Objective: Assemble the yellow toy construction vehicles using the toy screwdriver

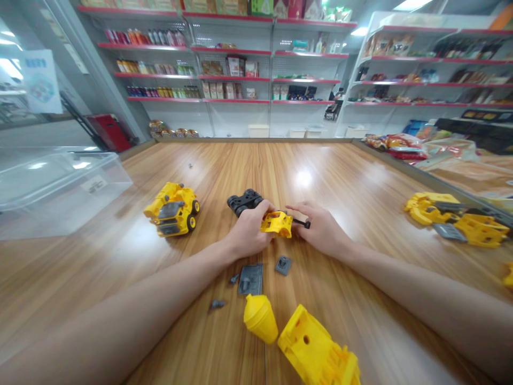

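A yellow toy truck cab (pixel 276 223) is gripped in my left hand (pixel 251 229), its window openings showing. Just behind that hand lies a black wheeled chassis (pixel 245 199). My right hand (pixel 320 227) is closed around a slim black screwdriver (pixel 301 222), whose thicker end points toward the cab's right side. Nearer to me are a grey flat plate (pixel 251 279), a small grey square piece (pixel 283 265) and two small grey screws, one screw (pixel 217 304) lower left. A yellow mixer drum (pixel 260 318) rests beside a yellow truck body (pixel 318 347).
An assembled yellow toy truck (pixel 172 209) stands at the left, near a clear plastic bin (pixel 60 187). Yellow and grey toy parts (pixel 452 216) lie at the right. Snack bags (pixel 401 145) sit beyond the table's right edge; stocked shelves (pixel 232 51) line the back.
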A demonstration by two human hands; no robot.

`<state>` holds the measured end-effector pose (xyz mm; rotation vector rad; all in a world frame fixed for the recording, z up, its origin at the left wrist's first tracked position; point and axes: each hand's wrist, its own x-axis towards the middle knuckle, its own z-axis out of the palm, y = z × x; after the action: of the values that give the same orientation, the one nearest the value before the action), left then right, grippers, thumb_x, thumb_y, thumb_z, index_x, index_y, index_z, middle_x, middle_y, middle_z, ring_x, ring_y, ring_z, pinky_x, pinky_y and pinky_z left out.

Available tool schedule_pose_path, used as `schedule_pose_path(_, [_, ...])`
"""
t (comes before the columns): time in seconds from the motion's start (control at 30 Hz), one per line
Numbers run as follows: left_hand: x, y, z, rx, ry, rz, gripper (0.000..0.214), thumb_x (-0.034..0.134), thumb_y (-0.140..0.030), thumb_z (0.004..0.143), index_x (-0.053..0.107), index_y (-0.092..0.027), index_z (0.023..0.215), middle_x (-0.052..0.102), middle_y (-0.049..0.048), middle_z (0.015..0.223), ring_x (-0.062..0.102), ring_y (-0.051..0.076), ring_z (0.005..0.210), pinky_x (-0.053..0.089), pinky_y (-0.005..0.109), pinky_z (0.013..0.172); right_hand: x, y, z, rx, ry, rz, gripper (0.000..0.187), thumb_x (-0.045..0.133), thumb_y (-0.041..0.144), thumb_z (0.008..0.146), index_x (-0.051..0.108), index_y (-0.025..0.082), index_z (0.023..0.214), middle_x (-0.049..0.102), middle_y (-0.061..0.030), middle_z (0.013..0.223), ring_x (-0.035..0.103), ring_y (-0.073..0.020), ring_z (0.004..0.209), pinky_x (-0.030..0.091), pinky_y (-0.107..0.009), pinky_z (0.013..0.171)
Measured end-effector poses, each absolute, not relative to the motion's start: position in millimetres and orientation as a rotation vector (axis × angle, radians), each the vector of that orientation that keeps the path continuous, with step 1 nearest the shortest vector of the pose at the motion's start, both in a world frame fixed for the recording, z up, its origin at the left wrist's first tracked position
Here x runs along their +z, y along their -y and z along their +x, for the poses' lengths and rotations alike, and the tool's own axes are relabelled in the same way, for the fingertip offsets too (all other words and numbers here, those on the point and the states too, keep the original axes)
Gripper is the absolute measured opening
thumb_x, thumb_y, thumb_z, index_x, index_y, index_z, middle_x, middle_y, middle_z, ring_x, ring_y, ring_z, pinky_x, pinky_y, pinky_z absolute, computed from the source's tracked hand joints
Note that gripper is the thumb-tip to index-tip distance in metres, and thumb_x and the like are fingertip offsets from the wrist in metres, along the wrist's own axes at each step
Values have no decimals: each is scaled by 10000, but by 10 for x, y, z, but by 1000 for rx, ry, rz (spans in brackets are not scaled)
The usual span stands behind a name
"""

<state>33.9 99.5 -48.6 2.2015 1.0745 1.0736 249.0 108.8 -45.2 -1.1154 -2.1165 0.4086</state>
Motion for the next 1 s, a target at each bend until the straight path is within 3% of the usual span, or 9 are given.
schedule_pose_path(0.2, [-443, -1026, 339, 1096, -914, 1807, 177, 630, -277, 815, 507, -177, 895, 622, 3, 766, 604, 141, 666, 469, 242, 586, -422, -1057, 2490, 407, 2288, -1030, 296, 686, 282, 818, 686, 217, 1106, 685, -71, 1048, 639, -219, 947, 474, -321, 815])
schedule_pose_path(0.33, [-382, -1027, 348, 1084, -892, 1662, 227, 648, -317, 814, 484, -167, 861, 612, 5, 775, 614, 134, 643, 494, 251, 574, -412, -1048, 2480, 380, 2303, -1058, 364, 719, 374, 799, 669, 216, 1123, 699, -62, 1032, 646, -204, 880, 465, -301, 758])
schedule_pose_path(0.47, [-400, -1024, 346, 1063, -755, 1483, 268, 658, -283, 823, 443, -173, 939, 639, 20, 810, 675, 171, 683, 538, 307, 627, -423, -1037, 2464, 349, 2248, -1044, 322, 703, 273, 790, 674, 215, 1106, 705, -48, 1029, 646, -192, 882, 467, -292, 749])
schedule_pose_path(0.57, [-448, -1044, 338, 1108, -717, 1377, 273, 642, -237, 834, 417, -179, 977, 633, 7, 762, 665, 156, 662, 523, 287, 611, -416, -1009, 2454, 372, 2112, -1055, 314, 694, 242, 773, 676, 200, 1083, 700, -54, 1016, 642, -189, 861, 472, -277, 700])
schedule_pose_path(0.67, [-476, -1062, 340, 1186, -783, 1351, 345, 668, -263, 827, 375, -202, 998, 591, -33, 742, 599, 112, 589, 479, 240, 541, -386, -980, 2452, 645, 1922, -1091, 314, 685, 301, 798, 663, 189, 1091, 684, -54, 1002, 599, -128, 676, 436, -240, 568])
schedule_pose_path(0.77, [-474, -1065, 354, 1270, -886, 1436, 429, 718, -319, 794, 347, -216, 985, 556, -51, 774, 551, 86, 553, 452, 224, 511, -354, -978, 2458, 1144, 1722, -1002, 339, 684, 366, 817, 653, 174, 1095, 665, -35, 916, 437, -43, 472, 302, -205, 423])
schedule_pose_path(0.87, [-463, -1058, 372, 1307, -878, 1562, 427, 742, -274, 765, 367, -204, 958, 565, -29, 814, 581, 96, 649, 480, 240, 610, -334, -997, 2468, 1537, 1539, -858, 321, 676, 366, 824, 654, 154, 1065, 658, -25, 833, 273, -7, 384, 145, -210, 364])
schedule_pose_path(1.0, [-461, -1026, 387, 1239, -667, 1628, 391, 746, -206, 747, 423, -190, 965, 607, 23, 915, 630, 141, 848, 501, 279, 782, -317, -1010, 2479, 1750, 1442, -771, 272, 660, 370, 839, 665, 133, 973, 541, 39, 562, 229, -20, 366, 79, -209, 368])
